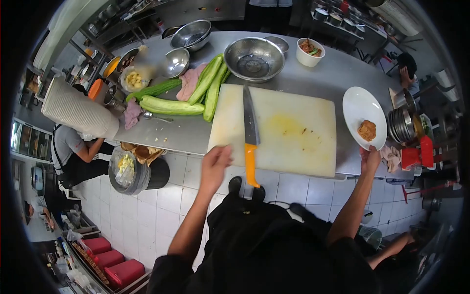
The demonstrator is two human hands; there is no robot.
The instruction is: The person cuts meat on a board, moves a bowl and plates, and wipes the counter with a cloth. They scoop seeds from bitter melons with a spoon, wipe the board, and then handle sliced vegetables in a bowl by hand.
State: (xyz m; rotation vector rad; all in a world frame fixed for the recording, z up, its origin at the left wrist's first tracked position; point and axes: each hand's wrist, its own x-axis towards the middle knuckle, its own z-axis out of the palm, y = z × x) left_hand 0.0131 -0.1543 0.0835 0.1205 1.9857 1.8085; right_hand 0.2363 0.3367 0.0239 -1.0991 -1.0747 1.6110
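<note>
My right hand [370,156] holds the near rim of a white oval plate [360,105], which bears a brown piece of food [366,130]. Over the near left edge of the white cutting board [298,147] is my left hand [217,159], its fingers loosely curled and blurred; whether they grip anything is unclear. A knife with an orange handle [250,164] lies on the board, its blade pointing away and its handle overhanging the near edge. Long peeled green vegetables [206,81] lie left of the board.
Metal bowls [253,59] and a white tub of food [310,52] stand behind the board. A tall stack of white containers [78,108] leans at left, near a seated person [78,147]. Below is a bin [157,171]. Stacked metal pans [400,125] stand right.
</note>
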